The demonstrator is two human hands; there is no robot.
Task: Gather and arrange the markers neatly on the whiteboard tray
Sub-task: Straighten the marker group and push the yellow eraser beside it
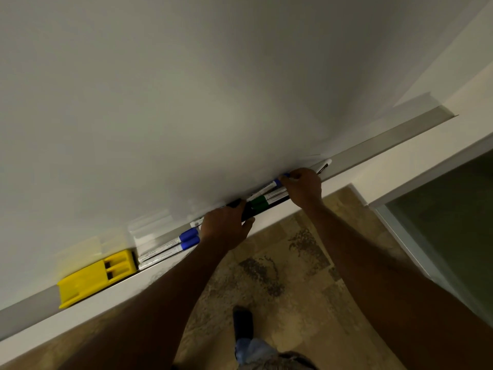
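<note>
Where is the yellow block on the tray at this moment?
In the head view, the yellow block lies on the tray at the lower left, directly left of two blue-capped markers.

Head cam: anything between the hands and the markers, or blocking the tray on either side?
Nothing visible between them. The right hand pinches the blue marker; the left hand rests on the black and green markers. Leftward, two more blue markers and a yellow eraser occupy the tray.
</note>
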